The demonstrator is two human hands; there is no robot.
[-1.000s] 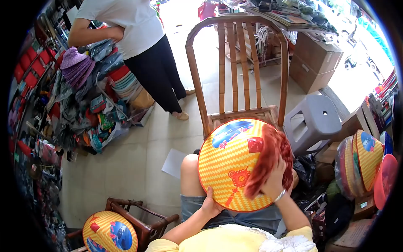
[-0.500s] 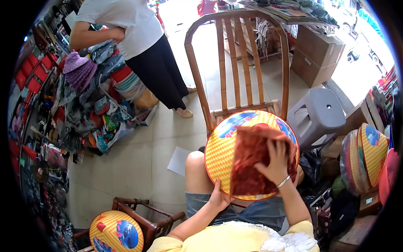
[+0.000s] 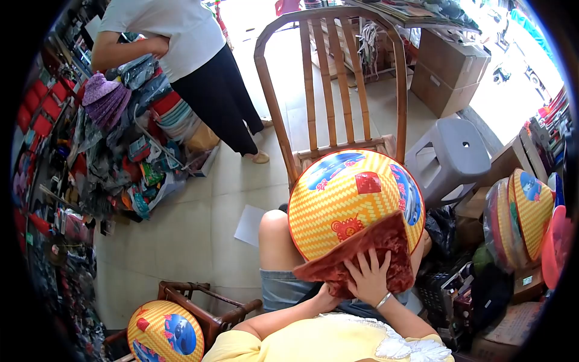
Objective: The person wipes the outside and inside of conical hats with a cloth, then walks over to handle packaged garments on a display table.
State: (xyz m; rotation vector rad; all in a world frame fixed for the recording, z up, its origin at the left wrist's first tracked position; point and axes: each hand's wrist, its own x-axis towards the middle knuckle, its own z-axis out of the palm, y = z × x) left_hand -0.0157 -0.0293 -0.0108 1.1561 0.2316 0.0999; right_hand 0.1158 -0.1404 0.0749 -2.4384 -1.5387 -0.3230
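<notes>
A yellow woven conical hat (image 3: 329, 220) with blue picture patches, red print and a red rim lies tilted over my lap. Across its near side is a reddish-brown plush cloth (image 3: 395, 256), its upper edge folded up. My right hand (image 3: 369, 279), wearing a silver bracelet, lies on the cloth with fingers spread. At the cloth's lower left edge is my left hand (image 3: 327, 298). Cloth hides its fingers, so whether they grip the brim or the cloth does not show.
A similar hat (image 3: 166, 332) sits on a wooden chair at lower left. Facing me is a bamboo chair (image 3: 330, 90), with a grey stool (image 3: 455, 154) beside it. Bagged hats (image 3: 525, 223) stand at right. A person (image 3: 181, 60) stands by piled goods (image 3: 139, 145).
The cloth has moved down toward my body, uncovering the hat's red patch and red print. My right hand moved down with it. My left hand shifted right, and its fingers became covered.
</notes>
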